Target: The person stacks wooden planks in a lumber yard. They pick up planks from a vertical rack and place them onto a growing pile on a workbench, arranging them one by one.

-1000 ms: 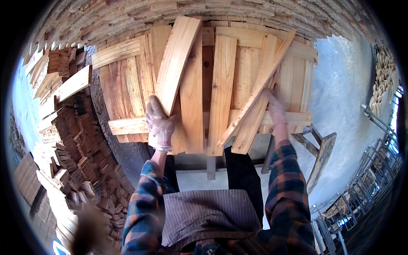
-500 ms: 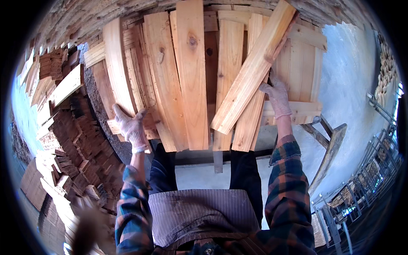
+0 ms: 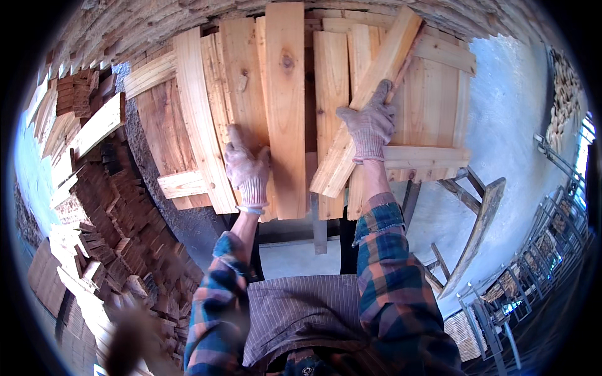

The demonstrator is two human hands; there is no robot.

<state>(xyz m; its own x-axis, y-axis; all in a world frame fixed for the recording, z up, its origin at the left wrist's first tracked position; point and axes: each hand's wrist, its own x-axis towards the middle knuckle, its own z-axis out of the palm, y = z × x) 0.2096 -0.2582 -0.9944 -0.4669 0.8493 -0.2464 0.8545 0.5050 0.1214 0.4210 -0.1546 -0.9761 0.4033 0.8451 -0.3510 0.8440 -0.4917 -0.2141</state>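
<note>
Pale wooden planks lie side by side, roughly pointing away from me, on board panels. My left hand (image 3: 246, 170), in a knit glove, rests over the lower part of a knotted plank (image 3: 241, 59); its index finger is stretched and its thumb apart. Right of it lies a wide plank (image 3: 285, 125). My right hand (image 3: 369, 124), gloved too, spans a slanted plank (image 3: 329, 170), thumb at its left edge and fingers at its right. That plank lies across others, including an upright one (image 3: 330, 81). A light plank (image 3: 199, 119) lies left of my left hand.
Stacked brown wood pieces (image 3: 122, 216) fill the left side. A board panel with a cross batten (image 3: 433, 156) lies under the planks at right. A wooden leg frame (image 3: 480, 232) stands on the pale floor (image 3: 511, 125). Metal racks (image 3: 527, 276) stand at far right.
My left hand has moved right, from the light plank to the knotted one. The left planks sit closer together. My right hand has shifted left and up onto the slanted plank.
</note>
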